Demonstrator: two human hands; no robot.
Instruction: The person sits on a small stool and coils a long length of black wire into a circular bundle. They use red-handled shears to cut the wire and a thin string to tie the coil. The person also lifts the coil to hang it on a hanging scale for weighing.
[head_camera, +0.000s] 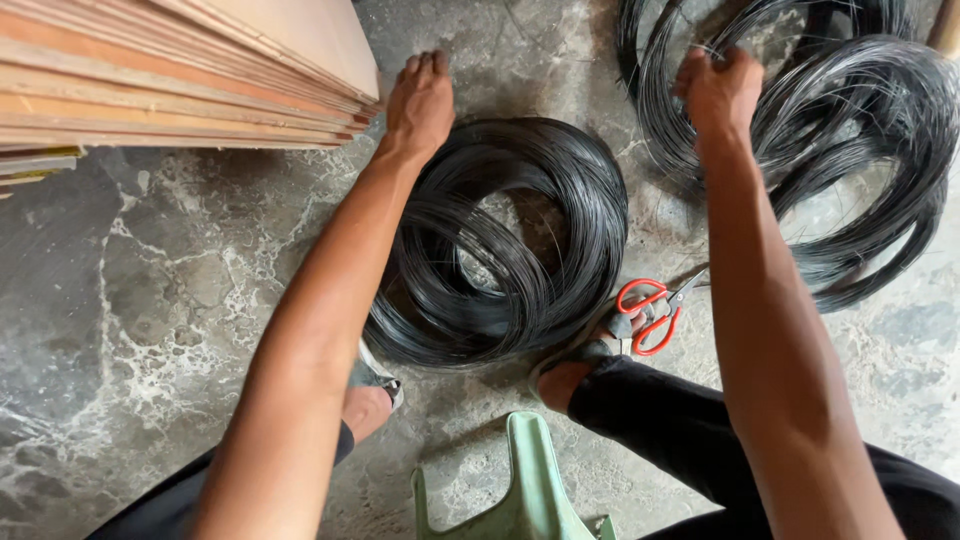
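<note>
Both arms are reaching out over a stained concrete floor (130, 300). The left hand (420, 100) is lying palm down with the fingers held close together, resting at the far rim of a coil of black wire (560, 210) that is sitting flat on the floor right in front of the person – I can't tell if it's actually pinching any strands. The right hand (718, 90) is curling shut around a few strands of a second, looser coil of black wire (870, 150), which is lying further out to the right with its loops spreading apart. Red-handled scissors (655, 312) are lying between the two coils, just beside the person's right foot (570, 375). A stack of plywood sheets (180, 70) is sitting at the upper left, near the left hand – a green plastic stool (525, 490) is poking in at the bottom edge
</note>
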